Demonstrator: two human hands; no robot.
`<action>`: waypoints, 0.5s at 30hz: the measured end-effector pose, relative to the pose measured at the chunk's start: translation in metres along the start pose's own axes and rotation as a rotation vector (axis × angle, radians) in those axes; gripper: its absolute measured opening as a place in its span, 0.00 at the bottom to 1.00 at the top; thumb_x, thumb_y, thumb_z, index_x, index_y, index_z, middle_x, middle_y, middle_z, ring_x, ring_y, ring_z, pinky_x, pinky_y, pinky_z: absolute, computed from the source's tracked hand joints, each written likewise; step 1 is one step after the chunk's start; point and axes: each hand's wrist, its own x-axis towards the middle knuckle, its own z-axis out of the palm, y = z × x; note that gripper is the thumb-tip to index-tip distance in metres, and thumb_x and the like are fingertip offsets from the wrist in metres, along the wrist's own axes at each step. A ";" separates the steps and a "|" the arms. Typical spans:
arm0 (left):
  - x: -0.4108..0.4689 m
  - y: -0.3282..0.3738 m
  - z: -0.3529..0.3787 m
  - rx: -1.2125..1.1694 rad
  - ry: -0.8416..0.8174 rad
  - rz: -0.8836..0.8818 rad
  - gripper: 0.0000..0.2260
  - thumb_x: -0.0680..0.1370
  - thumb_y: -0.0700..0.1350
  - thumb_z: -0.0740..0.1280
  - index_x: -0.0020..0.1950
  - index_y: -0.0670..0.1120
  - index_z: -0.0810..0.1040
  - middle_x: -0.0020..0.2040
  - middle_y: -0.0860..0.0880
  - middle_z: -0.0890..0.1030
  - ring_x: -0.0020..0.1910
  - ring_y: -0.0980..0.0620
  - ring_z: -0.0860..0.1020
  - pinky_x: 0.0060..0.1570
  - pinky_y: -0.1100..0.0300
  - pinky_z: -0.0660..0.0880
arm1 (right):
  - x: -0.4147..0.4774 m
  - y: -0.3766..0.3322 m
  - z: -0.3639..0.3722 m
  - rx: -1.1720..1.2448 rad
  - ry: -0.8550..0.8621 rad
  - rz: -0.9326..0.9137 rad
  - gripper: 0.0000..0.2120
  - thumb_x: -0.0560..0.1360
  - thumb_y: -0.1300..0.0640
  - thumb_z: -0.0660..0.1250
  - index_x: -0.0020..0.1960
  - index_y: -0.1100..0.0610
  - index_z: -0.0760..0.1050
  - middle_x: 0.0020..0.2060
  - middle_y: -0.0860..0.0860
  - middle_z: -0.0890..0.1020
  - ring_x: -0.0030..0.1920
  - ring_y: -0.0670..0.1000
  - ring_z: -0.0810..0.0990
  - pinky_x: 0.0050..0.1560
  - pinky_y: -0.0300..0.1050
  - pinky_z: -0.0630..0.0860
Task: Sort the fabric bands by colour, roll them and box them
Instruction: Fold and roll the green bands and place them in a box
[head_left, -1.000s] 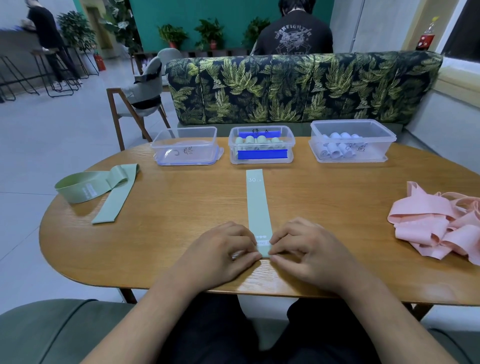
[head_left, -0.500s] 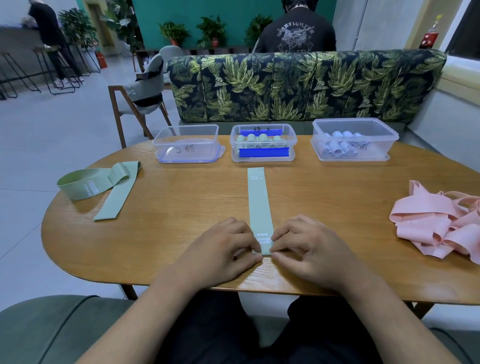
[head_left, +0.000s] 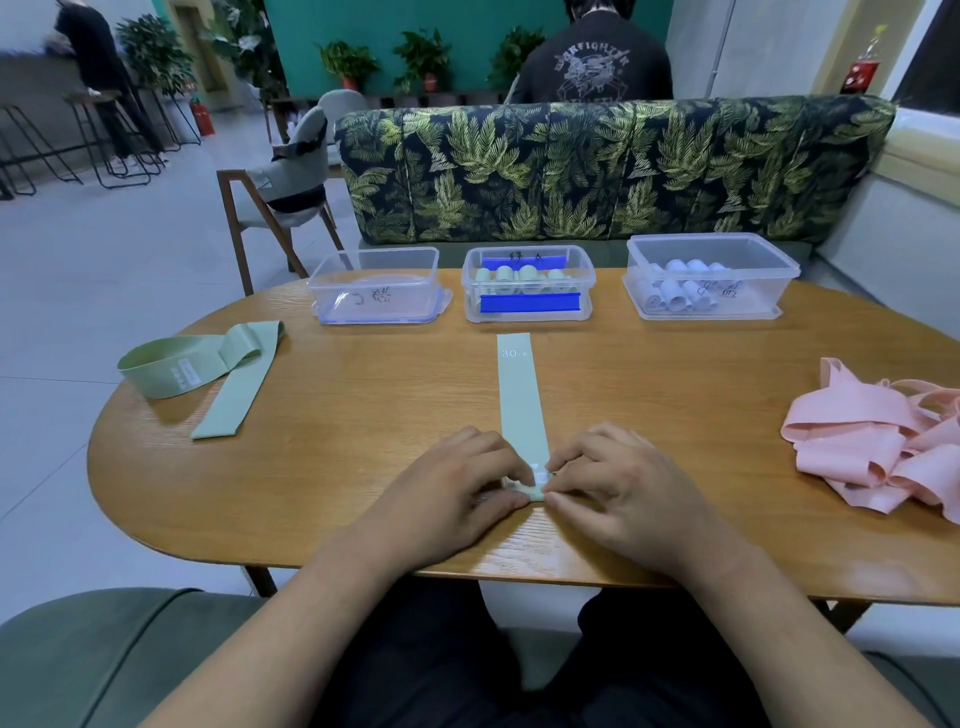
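Note:
A pale green band (head_left: 519, 395) lies flat down the middle of the wooden table (head_left: 363, 441), its far end marked "30". Its near end is curled into a small roll. My left hand (head_left: 457, 493) and my right hand (head_left: 623, 493) pinch that roll from either side with fingertips and thumbs. Three clear boxes stand at the table's far edge: the left box (head_left: 376, 286) looks empty, the middle box (head_left: 527, 291) holds green rolls, the right box (head_left: 709, 275) holds pale rolls. Two more green bands (head_left: 202, 369) lie at the left. A heap of pink bands (head_left: 883, 447) lies at the right.
A leaf-patterned sofa back (head_left: 613, 171) rises behind the boxes, with a person (head_left: 592, 57) seated beyond it. A wooden chair (head_left: 280, 192) stands at the back left. The table's near edge runs just below my wrists.
The near end of the green band has gone from flat to a small roll under my fingertips. Both hands stayed in the same place.

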 end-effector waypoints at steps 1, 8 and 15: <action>0.000 0.000 0.000 0.001 -0.012 0.013 0.06 0.84 0.53 0.68 0.57 0.53 0.83 0.53 0.58 0.78 0.54 0.53 0.75 0.57 0.53 0.74 | 0.000 0.000 0.000 0.002 -0.003 0.004 0.06 0.78 0.44 0.71 0.47 0.42 0.86 0.51 0.35 0.81 0.56 0.42 0.76 0.55 0.47 0.73; -0.003 0.001 0.000 0.012 0.000 0.006 0.07 0.84 0.54 0.68 0.57 0.55 0.85 0.51 0.59 0.77 0.55 0.54 0.74 0.57 0.54 0.73 | -0.001 0.000 -0.001 -0.006 -0.008 -0.007 0.07 0.78 0.43 0.70 0.48 0.43 0.86 0.53 0.35 0.81 0.57 0.42 0.76 0.56 0.48 0.74; -0.005 0.001 0.000 0.038 0.045 -0.009 0.08 0.82 0.56 0.72 0.57 0.55 0.87 0.49 0.59 0.77 0.53 0.57 0.74 0.54 0.61 0.73 | -0.002 0.001 0.000 -0.030 -0.025 -0.025 0.08 0.79 0.43 0.69 0.51 0.43 0.86 0.53 0.34 0.81 0.57 0.43 0.76 0.56 0.48 0.74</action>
